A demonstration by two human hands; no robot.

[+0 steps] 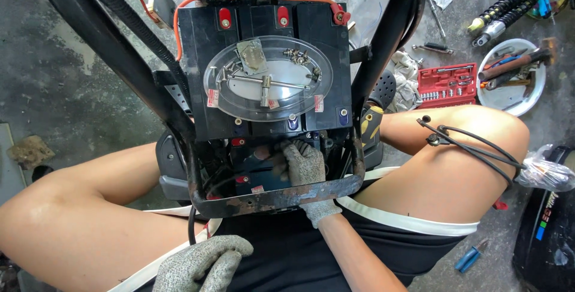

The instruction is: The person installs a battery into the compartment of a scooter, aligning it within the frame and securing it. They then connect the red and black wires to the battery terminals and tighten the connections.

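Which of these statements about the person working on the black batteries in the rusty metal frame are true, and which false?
1. The right hand in a grey knitted glove reaches down inside the rusty metal frame among the black batteries. True.
2. The left hand in a grey knitted glove grips a hammer. False: it rests near the person's lap, holding no tool.
3. A clear oval plastic lid holding screws lies on the batteries. True.
4. The red socket set case is closed. False: it lies open on the floor.
5. An orange cable runs along the top of the batteries. True.
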